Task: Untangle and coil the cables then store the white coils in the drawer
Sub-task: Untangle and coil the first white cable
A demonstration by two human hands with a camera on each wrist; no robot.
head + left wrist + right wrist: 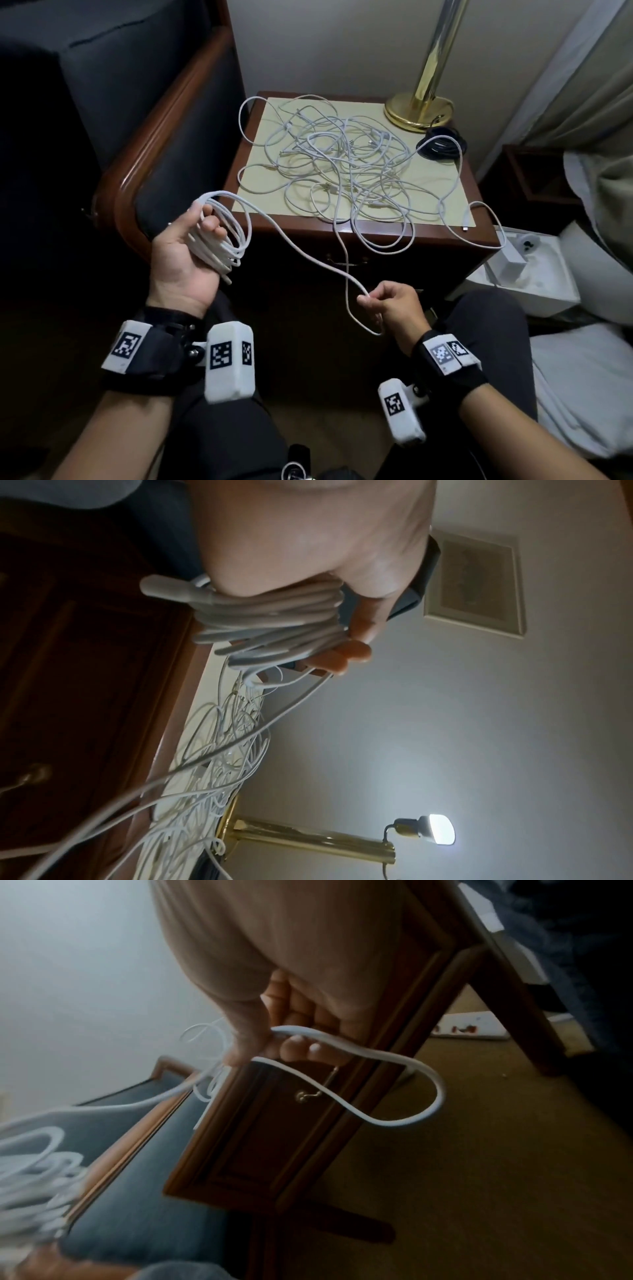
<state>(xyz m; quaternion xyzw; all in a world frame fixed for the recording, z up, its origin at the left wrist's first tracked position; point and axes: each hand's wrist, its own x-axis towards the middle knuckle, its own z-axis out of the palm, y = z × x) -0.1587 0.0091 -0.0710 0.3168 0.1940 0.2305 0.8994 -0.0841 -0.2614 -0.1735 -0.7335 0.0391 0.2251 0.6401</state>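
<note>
Left hand, centre left of the head view, curls round a partly wound coil of thin white cable. Its free strand runs down-right to the right hand, which pinches it (loop dangling below); tangled white cables lie on the wooden nightstand, upper centre

In the tangle of white cables on the tabletop we cannot follow any single cable from end to end; the connectors are too small to name. In the head view the coil covers most of the fingers of the left hand. The right wrist view is blurred where that coil meets the left edge. The lamp is cut off by the top edge. The black cable beside it is too dark for us to read
</note>
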